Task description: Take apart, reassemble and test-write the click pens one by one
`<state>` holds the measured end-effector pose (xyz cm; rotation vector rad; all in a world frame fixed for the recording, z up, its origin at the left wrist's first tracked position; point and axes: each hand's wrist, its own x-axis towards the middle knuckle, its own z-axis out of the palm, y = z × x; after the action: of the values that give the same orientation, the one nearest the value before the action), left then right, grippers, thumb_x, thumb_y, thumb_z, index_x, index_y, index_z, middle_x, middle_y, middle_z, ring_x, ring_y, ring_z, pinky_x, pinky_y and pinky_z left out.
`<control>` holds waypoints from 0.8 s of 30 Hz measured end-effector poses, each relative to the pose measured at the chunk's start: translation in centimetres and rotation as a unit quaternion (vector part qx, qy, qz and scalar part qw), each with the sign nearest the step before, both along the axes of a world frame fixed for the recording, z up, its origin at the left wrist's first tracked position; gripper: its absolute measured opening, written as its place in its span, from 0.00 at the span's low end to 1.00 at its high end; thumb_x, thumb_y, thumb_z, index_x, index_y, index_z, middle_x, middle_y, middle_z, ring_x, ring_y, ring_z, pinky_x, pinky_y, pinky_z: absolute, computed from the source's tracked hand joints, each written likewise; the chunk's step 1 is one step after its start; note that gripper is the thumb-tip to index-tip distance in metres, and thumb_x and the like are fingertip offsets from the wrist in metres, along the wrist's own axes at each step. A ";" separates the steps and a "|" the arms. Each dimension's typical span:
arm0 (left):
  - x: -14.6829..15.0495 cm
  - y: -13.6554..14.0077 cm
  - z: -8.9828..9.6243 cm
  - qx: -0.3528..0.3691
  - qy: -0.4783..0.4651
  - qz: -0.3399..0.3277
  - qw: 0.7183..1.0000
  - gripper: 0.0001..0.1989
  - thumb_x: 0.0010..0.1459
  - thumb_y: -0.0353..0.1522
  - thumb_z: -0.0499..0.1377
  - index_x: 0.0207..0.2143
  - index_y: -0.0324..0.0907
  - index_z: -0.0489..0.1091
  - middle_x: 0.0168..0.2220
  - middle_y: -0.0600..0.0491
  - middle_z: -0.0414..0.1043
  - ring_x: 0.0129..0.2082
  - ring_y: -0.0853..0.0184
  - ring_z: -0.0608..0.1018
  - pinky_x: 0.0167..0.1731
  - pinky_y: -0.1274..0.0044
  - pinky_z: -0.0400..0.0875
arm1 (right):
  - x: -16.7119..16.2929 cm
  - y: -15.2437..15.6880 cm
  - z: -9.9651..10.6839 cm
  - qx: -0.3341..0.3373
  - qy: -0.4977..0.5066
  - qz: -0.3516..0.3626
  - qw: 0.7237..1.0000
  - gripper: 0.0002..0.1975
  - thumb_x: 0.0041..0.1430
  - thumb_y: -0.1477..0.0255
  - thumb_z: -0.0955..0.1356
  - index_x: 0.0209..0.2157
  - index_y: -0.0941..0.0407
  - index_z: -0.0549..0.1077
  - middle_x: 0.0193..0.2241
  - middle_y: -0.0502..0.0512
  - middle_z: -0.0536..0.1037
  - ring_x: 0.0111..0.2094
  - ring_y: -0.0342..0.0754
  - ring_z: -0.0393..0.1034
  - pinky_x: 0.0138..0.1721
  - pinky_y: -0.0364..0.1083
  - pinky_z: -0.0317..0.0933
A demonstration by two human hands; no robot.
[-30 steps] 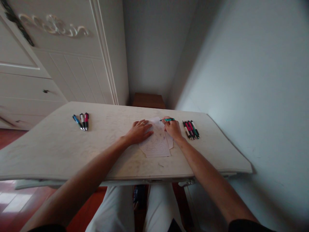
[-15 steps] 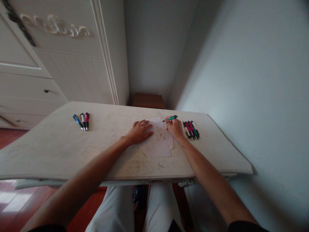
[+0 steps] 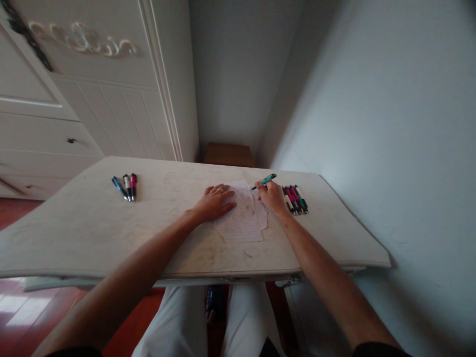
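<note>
Sheets of paper covered in fine marks (image 3: 243, 225) lie overlapped on the white table (image 3: 156, 198). My left hand (image 3: 216, 202), a ring on one finger, rests flat with fingers spread over the papers' left side. In my right hand (image 3: 271, 197) is a green and black pen (image 3: 268, 179), gripped between the fingers and slanted, its dark tip at the papers' upper right edge. Whether the tip touches the paper I cannot tell. Just right of that hand, several pens (image 3: 295, 200) in pink, white, green and black lie side by side.
Three pens (image 3: 128, 187), blue, white and pink, lie at the table's left. A white cabinet (image 3: 122, 114) stands behind on the left, and a pale wall (image 3: 390, 124) runs along the right. A brown box-like piece (image 3: 229, 154) sits beyond the far edge.
My right hand and the green pen have shifted slightly to the right, and the pen slants more steeply. My left hand stays in place on the papers.
</note>
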<state>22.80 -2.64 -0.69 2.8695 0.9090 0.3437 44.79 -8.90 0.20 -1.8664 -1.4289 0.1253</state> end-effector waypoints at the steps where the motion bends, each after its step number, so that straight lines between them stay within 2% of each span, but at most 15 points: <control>1: 0.0 0.0 0.0 0.000 0.001 0.000 1.000 0.24 0.65 0.45 0.46 0.57 0.44 0.64 0.62 0.43 0.60 0.63 0.56 0.61 0.60 0.62 0.53 | 0.0 0.0 0.0 -0.002 -0.002 0.001 1.000 0.15 0.63 0.64 0.64 0.38 0.61 0.76 0.16 0.52 0.75 0.23 0.48 0.74 0.32 0.42 0.63; 8: 0.0 0.0 0.1 -0.011 0.002 0.000 1.000 0.25 0.65 0.46 0.46 0.57 0.44 0.64 0.62 0.43 0.60 0.63 0.55 0.60 0.61 0.61 0.52 | 0.0 -0.2 0.2 -0.014 0.013 0.002 1.000 0.14 0.63 0.65 0.64 0.34 0.60 0.75 0.16 0.53 0.75 0.23 0.48 0.74 0.31 0.42 0.63; 13: 0.0 -0.3 0.3 -0.014 -0.003 0.010 1.000 0.28 0.63 0.50 0.47 0.58 0.46 0.64 0.63 0.44 0.60 0.64 0.54 0.58 0.61 0.61 0.50 | -0.1 -0.2 0.0 -0.002 0.023 0.018 1.000 0.15 0.63 0.63 0.64 0.35 0.60 0.75 0.15 0.52 0.74 0.22 0.48 0.74 0.30 0.43 0.64; 17: 0.1 -0.5 0.3 -0.017 -0.010 -0.007 1.000 0.32 0.61 0.52 0.49 0.60 0.44 0.62 0.65 0.42 0.55 0.66 0.53 0.55 0.62 0.59 0.49 | -0.2 -0.2 -0.3 0.003 0.031 0.040 0.999 0.16 0.63 0.62 0.63 0.35 0.60 0.75 0.15 0.52 0.74 0.22 0.48 0.74 0.30 0.43 0.64; 24: 0.2 -0.6 0.1 -0.023 -0.010 -0.026 0.999 0.26 0.62 0.51 0.49 0.57 0.51 0.66 0.64 0.47 0.57 0.66 0.54 0.54 0.61 0.57 0.48 | -0.4 -0.2 -0.4 -0.002 0.040 0.051 0.998 0.19 0.63 0.58 0.62 0.36 0.60 0.75 0.15 0.52 0.74 0.21 0.48 0.73 0.28 0.43 0.65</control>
<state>22.98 -3.20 -0.63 2.8366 0.8253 0.3422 44.37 -9.08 -0.19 -1.7723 -1.4684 0.2505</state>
